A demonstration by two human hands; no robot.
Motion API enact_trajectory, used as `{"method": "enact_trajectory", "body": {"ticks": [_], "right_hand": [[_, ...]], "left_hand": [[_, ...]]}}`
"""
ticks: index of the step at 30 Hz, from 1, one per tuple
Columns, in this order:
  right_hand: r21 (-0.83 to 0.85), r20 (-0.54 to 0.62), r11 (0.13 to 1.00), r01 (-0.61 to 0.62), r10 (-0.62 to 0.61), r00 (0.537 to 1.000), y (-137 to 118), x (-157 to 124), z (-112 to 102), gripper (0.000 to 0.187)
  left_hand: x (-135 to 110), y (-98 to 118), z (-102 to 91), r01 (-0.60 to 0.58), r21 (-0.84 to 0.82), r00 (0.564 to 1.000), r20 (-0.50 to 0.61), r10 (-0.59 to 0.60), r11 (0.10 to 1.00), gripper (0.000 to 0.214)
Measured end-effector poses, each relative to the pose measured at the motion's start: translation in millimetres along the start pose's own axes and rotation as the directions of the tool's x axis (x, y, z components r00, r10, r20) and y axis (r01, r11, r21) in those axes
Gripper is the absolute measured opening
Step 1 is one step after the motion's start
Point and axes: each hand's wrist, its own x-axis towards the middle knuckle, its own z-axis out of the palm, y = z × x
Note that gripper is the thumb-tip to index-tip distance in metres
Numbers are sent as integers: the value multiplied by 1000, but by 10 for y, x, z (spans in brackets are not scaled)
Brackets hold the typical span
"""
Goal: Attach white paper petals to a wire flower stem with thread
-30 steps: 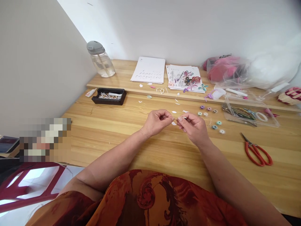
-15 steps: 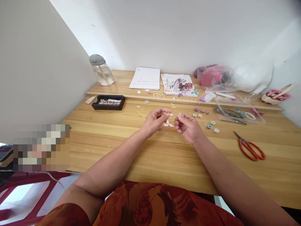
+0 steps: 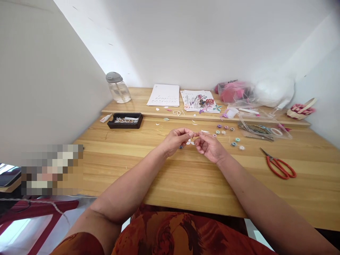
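My left hand [image 3: 175, 142] and my right hand [image 3: 211, 146] meet fingertip to fingertip above the middle of the wooden desk. Both are closed in a pinch, thumb against forefinger. Whatever lies between those fingers is too small to make out. White petal-shaped pieces [image 3: 190, 142] lie on the desk just beneath, partly covered by the hands. Close beside my left hand is a small dark blue spool [image 3: 181, 146]. Several small thread spools [image 3: 233, 144] are scattered to the right of my right hand.
Red-handled scissors [image 3: 278, 166] rest at the right, below a clear plastic box [image 3: 285, 134] of tools. A black tray [image 3: 124, 126] of beads sits left, near a water bottle [image 3: 119, 92]. White sheets [image 3: 164, 94] and flower ornaments [image 3: 205, 102] occupy the raised shelf.
My hands have come together; a gap with a thin strand showed between their fingertips before. My right hand moved slightly left. The whole view has shifted a little.
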Motion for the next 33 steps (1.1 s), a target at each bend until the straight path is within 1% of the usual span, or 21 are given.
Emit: {"method": "enact_trajectory", "body": {"ticks": [2,5,7,9,12,14,16,17,21,26,29,33], "right_hand": [[-26,22,1000,8,-7,1000,12,-2,-2,44],[-91,36,995,42,-39,999,17,-11,2,44],[-151,26,984,99,-96,995,18,-17,7,42],[-218,17,958,183,-184,983,21,-20,12,38],[-338,31,878,338,-349,937,36,-19,19,31],[-423,52,801,423,-444,894,51,-17,26,28],[-489,57,740,461,-500,864,67,-16,34,26],[-508,53,724,467,-515,856,73,-16,38,24],[-548,32,701,456,-527,849,68,-26,49,22],[-583,19,709,397,-477,879,29,-40,63,26],[-566,-15,740,364,-450,893,41,-27,61,26],[-468,-48,815,343,-410,911,78,14,30,29]], "left_hand": [[8,-6,-11,20,-63,1000,1,-20,998,38],[17,-15,-31,22,-110,999,-30,-26,994,36],[21,-22,-40,15,-135,999,-48,-21,991,34],[22,-29,-37,22,-181,999,-28,-28,983,32],[23,-42,-11,46,-251,999,13,-44,967,31],[24,-51,11,51,-255,999,4,-52,966,32],[25,-58,27,50,-224,998,-12,-54,973,34],[25,-61,30,50,-205,998,-15,-55,977,34],[25,-67,26,62,-147,998,-18,-66,987,36],[29,-79,23,88,-110,995,-32,-92,990,36],[30,-83,32,114,-117,993,-24,-118,986,36],[40,-85,28,120,-162,990,-48,-129,980,37]]}}
